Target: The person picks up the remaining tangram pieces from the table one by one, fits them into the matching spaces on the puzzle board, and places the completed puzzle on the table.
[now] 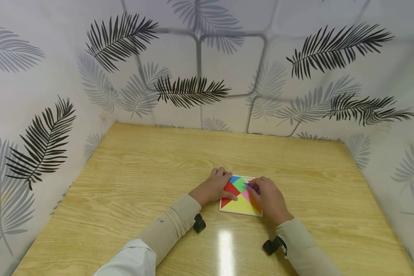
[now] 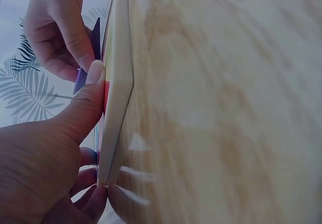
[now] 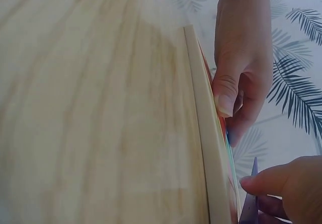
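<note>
A square tangram board (image 1: 241, 213) with a pale wooden rim lies on the table. In it sit a yellow triangle (image 1: 243, 207), red (image 1: 230, 188), green (image 1: 239, 184), blue (image 1: 234, 179), pink (image 1: 246, 194) and orange (image 1: 255, 205) pieces. My left hand (image 1: 214, 187) holds the board's left side, thumb on the pieces and fingers curled at the edge. Between thumb and fingers, my right hand (image 1: 270, 199) pinches a purple tangram piece (image 1: 252, 187) over the upper right part of the board. In the right wrist view this purple piece (image 3: 250, 206) stands tilted close to the board's face.
The wood-grain table (image 1: 151, 161) stretches around the board on all sides. Behind it and at both sides hangs a pale cloth (image 1: 227, 69) printed with dark and grey leaves. Each wrist bears a small black camera (image 1: 199, 223).
</note>
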The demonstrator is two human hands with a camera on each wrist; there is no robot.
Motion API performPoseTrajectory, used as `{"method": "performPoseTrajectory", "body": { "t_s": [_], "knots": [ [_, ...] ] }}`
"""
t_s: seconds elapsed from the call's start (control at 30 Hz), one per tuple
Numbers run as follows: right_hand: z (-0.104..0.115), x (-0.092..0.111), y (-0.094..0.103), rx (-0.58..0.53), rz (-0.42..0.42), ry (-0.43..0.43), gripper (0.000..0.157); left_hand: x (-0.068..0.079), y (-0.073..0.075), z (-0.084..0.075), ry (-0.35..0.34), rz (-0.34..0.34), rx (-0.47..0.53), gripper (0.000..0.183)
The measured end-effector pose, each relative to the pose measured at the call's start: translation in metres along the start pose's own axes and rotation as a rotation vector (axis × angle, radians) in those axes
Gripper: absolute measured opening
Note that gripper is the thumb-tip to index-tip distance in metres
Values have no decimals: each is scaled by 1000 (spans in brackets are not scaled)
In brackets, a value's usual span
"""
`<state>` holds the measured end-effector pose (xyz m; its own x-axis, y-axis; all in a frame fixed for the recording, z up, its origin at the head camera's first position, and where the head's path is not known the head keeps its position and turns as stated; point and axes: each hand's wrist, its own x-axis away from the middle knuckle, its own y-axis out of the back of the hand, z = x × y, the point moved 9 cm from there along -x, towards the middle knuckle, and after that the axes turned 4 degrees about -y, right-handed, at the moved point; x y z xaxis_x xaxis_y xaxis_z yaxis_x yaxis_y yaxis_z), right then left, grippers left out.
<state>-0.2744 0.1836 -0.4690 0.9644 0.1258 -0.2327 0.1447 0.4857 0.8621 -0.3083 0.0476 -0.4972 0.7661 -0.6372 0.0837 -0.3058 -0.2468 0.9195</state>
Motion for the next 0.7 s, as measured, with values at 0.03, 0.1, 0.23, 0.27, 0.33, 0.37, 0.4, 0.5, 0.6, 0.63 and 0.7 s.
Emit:
{"method": "performPoseTrajectory", "body": {
  "t_s": [0.03,0.1,0.23,0.27,0.33,0.37,0.4,0.5,0.6,0.63,0.7],
  "knots": [
    [0,0,0,10,-5,6,19,0,0,0,0,0,2,88],
    [0,-1,-1,29,-14,16,18,0,0,0,0,1,10,89],
    [1,-1,-4,47,-24,33,15,1,-2,1,-7,-3,38,88],
    [0,-1,-4,48,-26,33,15,1,-3,2,-9,-4,41,88],
    [0,-2,-5,51,-30,31,14,1,-3,2,-12,-6,45,88],
    [0,-3,-5,51,-33,27,14,1,-3,2,-13,-8,45,88],
    [0,-3,-5,49,-37,27,13,1,-3,2,-14,-8,44,88],
    [-1,-4,-5,36,-43,17,10,0,-3,1,-15,-7,44,89],
    [-4,-6,-6,11,-38,6,7,0,-3,1,-13,-6,44,89],
    [-5,-6,-7,5,-35,1,8,0,-3,2,-11,-5,44,89],
    [-7,-7,-8,-4,-27,-10,8,-1,-3,2,-9,-5,44,90]
  ]
}}
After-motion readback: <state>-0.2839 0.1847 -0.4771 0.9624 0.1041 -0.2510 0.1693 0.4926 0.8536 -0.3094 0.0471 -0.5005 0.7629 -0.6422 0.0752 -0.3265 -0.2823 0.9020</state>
